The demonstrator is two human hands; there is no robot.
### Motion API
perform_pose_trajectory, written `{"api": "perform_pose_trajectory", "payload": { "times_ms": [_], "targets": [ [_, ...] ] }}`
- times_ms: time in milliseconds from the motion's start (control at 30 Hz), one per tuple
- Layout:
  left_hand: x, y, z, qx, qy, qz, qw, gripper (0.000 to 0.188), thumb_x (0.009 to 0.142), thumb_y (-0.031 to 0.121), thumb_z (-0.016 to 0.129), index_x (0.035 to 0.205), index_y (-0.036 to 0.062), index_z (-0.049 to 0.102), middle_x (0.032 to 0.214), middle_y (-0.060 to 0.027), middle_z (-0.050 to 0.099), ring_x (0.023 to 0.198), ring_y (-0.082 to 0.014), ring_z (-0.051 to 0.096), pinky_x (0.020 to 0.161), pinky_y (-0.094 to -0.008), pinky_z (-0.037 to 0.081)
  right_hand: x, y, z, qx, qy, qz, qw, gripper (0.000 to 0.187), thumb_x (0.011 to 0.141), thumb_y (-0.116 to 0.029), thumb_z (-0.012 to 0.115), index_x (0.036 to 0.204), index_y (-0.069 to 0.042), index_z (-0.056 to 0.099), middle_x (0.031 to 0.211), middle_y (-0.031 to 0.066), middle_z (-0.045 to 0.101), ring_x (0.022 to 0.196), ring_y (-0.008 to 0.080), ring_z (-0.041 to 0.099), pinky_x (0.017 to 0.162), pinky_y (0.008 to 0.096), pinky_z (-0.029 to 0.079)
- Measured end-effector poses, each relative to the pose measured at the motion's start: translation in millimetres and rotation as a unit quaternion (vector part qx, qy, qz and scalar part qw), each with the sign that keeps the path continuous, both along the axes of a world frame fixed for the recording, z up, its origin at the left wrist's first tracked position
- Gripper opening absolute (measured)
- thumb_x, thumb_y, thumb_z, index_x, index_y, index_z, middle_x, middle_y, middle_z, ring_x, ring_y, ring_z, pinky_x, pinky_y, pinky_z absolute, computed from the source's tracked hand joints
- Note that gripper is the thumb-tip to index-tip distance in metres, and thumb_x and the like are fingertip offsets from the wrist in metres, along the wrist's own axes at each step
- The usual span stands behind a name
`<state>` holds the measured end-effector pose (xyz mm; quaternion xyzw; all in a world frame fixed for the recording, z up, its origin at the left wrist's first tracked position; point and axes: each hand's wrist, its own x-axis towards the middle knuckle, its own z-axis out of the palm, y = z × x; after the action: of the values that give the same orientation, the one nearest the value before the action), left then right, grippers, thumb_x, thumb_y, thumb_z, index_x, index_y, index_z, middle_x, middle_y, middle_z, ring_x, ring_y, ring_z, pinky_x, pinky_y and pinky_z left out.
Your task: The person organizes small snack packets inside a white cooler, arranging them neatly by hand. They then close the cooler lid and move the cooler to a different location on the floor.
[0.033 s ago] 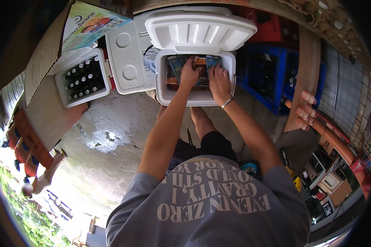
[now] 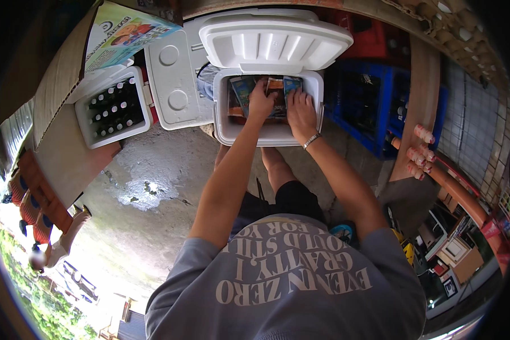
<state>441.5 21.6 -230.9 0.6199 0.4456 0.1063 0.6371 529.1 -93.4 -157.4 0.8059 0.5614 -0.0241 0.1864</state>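
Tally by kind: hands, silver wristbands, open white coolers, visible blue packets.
Hands: 2, left hand and right hand
Silver wristband: 1
Open white coolers: 2, center cooler and left cooler
Blue packets: 2 showing; buried ones uncountable
Total: 7

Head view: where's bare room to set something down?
Free: concrete floor between the bottle cooler and the person's legs; white two-recess lid between both coolers. Crowded: the open cooler, with packets, left hand and right hand inside.
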Motion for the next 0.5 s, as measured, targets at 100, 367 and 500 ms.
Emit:
{"api": "perform_pose_trajectory", "payload": {
  "times_ms": [100, 367, 500],
  "targets": [
    [7, -3, 20, 0.129, 0.071, -0.039, 0.988, 0.051, 0.08, 0.008, 0.073, 0.125, 0.0018, 0.049, 0.108, -0.0212, 0.066, 0.101, -0.0387, 0.065, 0.085, -0.0458, 0.052, 1, 6, 7, -0.025, -0.018, -0.003, 1.0, 0.046, 0.094, -0.02, 0.048, 0.133, 0.004, 0.051, 0.13, 0.0227, 0.057, 0.122, 0.033, 0.051, 0.114, 0.0462, 0.027],
    [7, 6, 59, 0.073, 0.21, -0.096, 0.97, 0.047, 0.083, 0.013, 0.071, 0.123, 0.0044, 0.049, 0.102, -0.0251, 0.067, 0.097, -0.0459, 0.064, 0.082, -0.0518, 0.051, 0, -3, 19, -0.006, 0.045, -0.017, 0.999, 0.042, 0.093, -0.016, 0.049, 0.127, 0.007, 0.055, 0.119, 0.0251, 0.064, 0.124, 0.0335, 0.052, 0.12, 0.0469, 0.019],
    [17, -3, 54, 0.081, 0.17, -0.051, 0.981, 0.039, 0.082, 0.012, 0.071, 0.115, 0.004, 0.051, 0.097, -0.0247, 0.068, 0.094, -0.0452, 0.065, 0.08, -0.0516, 0.052, 4, -2, 18, -0.045, 0.027, 0.001, 0.999, 0.039, 0.092, -0.016, 0.05, 0.123, 0.008, 0.058, 0.115, 0.0231, 0.066, 0.122, 0.0326, 0.054, 0.12, 0.0465, 0.018]
  ]
}}
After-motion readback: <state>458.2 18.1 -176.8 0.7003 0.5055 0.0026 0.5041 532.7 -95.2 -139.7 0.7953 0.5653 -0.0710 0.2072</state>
